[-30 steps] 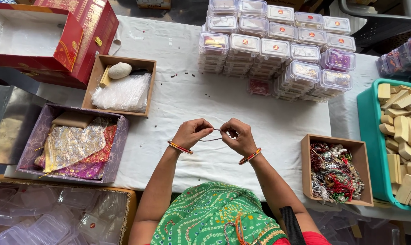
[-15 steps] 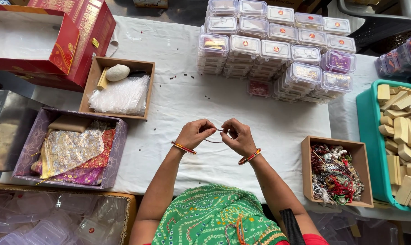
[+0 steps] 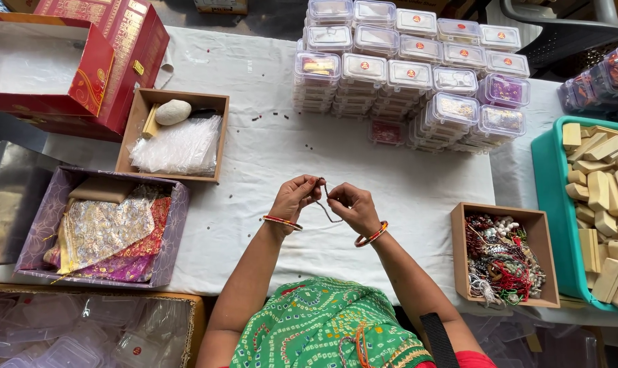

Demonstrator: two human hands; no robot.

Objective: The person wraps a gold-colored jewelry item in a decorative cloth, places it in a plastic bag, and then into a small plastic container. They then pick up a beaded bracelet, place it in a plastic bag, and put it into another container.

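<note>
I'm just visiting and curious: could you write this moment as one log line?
left hand: pinches thread | right hand: pinches same thread | surface: white table | right side: box of beaded pieces

Stacked lidded tubs (image 3: 418, 68) behind hands, bead box (image 3: 503, 255) rt, prob. fabric box (image 3: 97, 232) left.

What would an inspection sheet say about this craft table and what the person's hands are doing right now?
Surface: table under a white cloth, small dark beads scattered on it.
Job's things: thin dark thread, looped between both hands.
Clutter: stacked clear lidded boxes; brown box of beaded strings; teal tray of pale wooden blocks; brown box with a stone and plastic bags; purple box of shiny fabric; open red box.
Hands: left hand and right hand, fingers pinching the thread, bangles on wrists.
Cables: nothing seen.
Surroundings: crate of clear plastic lids, lower left.
</note>
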